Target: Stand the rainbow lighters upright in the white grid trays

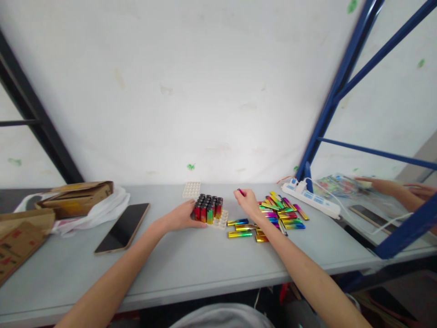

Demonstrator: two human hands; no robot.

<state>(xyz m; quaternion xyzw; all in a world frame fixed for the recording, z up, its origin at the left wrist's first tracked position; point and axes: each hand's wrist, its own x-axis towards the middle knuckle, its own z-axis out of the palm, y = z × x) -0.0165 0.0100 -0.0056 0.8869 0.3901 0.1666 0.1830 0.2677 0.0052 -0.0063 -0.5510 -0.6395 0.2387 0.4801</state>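
Note:
A white holed tray (221,220) stands on the table, its left part packed with upright lighter-like tubes (209,207) with black tops and shiny red, green and yellow bodies. My left hand (184,215) is closed around the tray's left end, thumb along the front and fingers behind. Right of the tray, my right hand (248,202) is raised in a pinch. Between its fingertips pokes a small dark purple-red tube (241,192), mostly hidden. Beneath and beside my right forearm lies a loose pile of metallic tubes (283,212) in gold, green, blue and purple.
Another white holed tray (191,190) lies near the wall. On the left are a smartphone (123,228), a white plastic bag (118,200) and cardboard boxes (82,198). A power strip (312,198) and blue rack post (327,109) stand right; beyond, another person's hand (370,183) shows.

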